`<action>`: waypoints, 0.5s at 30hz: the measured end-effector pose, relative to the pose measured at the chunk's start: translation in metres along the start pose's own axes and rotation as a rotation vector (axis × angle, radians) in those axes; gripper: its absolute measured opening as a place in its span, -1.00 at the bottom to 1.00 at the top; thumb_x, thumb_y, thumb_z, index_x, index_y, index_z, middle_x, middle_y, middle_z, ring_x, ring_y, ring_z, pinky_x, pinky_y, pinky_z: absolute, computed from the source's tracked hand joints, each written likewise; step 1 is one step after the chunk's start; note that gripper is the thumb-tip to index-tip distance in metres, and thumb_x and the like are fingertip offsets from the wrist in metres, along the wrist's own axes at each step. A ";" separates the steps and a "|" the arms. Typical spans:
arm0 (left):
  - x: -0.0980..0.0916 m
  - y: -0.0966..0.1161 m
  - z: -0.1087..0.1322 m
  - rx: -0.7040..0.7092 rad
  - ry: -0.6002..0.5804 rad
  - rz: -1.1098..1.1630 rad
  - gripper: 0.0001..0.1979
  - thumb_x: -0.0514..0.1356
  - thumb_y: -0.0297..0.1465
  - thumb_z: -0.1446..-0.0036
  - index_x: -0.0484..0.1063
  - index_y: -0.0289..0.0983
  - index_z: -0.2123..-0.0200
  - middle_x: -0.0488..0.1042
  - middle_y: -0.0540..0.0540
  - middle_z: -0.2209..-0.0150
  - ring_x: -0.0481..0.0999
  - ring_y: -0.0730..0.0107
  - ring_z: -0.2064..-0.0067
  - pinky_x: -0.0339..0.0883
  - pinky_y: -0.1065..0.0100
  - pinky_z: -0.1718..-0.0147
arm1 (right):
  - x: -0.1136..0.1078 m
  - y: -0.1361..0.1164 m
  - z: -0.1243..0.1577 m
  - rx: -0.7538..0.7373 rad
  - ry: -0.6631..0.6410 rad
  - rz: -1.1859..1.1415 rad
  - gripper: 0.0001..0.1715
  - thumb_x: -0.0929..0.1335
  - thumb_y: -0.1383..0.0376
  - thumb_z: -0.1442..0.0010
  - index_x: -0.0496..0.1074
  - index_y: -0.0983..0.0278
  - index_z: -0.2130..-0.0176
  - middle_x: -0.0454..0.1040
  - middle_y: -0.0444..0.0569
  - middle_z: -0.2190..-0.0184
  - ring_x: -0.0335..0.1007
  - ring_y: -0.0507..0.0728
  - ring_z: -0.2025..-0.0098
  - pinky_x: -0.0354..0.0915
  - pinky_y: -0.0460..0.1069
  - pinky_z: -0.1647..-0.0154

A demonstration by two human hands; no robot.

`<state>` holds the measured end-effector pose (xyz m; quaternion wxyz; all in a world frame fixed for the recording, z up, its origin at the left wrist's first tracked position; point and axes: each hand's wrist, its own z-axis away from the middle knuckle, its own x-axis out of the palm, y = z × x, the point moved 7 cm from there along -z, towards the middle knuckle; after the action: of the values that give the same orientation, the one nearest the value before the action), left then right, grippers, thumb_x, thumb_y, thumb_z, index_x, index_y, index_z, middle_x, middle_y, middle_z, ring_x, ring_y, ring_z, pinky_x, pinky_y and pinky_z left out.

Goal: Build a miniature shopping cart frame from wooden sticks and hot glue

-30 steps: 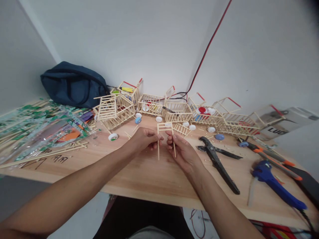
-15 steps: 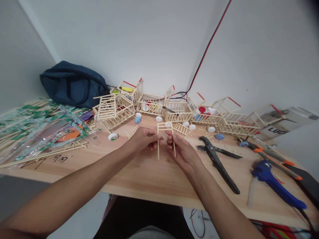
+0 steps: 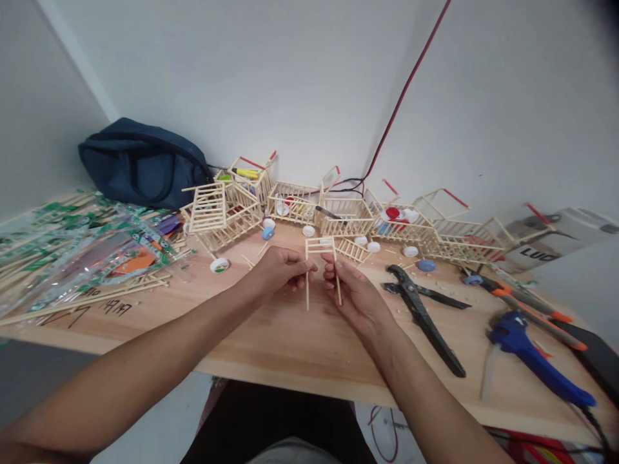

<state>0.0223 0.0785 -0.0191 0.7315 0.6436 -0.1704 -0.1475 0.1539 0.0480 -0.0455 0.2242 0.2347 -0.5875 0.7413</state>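
Between my hands is a small wooden stick frame, with two long legs joined by short crossbars at the far end. My left hand pinches the left leg between thumb and fingers. On the other side, my right hand grips the right leg. Both legs point back toward me above the table. Just behind the right leg lies a small ladder-like stick panel. Beyond stand several little carts built of sticks, among them a stick cart with a red-tipped handle. A white bottle cap sits near them.
Black cutters lie open to the right, beside a blue glue gun and orange-handled pliers. Plastic-wrapped sticks cover the left side, below a dark blue bag. A red-black cable runs down the wall.
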 end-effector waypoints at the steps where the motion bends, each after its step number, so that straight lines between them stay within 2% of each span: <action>1: 0.000 0.000 0.000 -0.005 -0.001 0.000 -0.81 0.24 -0.37 -0.04 0.53 -0.42 0.47 0.46 -0.04 0.58 0.31 0.62 0.63 0.15 0.54 0.67 | 0.000 0.000 0.000 0.000 0.000 -0.003 -0.71 0.51 0.30 0.05 0.54 0.30 0.25 0.41 -0.16 0.46 0.26 -0.09 0.43 0.24 -0.19 0.46; 15: 0.000 -0.001 0.000 -0.001 0.001 0.013 -0.79 0.26 -0.35 -0.01 0.53 -0.44 0.46 0.44 -0.02 0.60 0.30 0.62 0.63 0.15 0.53 0.67 | 0.000 0.000 -0.001 -0.004 -0.014 -0.011 -0.67 0.52 0.29 0.07 0.55 0.32 0.23 0.42 -0.16 0.47 0.27 -0.10 0.43 0.25 -0.21 0.47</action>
<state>0.0225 0.0787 -0.0202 0.7330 0.6420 -0.1741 -0.1422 0.1535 0.0486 -0.0457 0.2249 0.2427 -0.5891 0.7372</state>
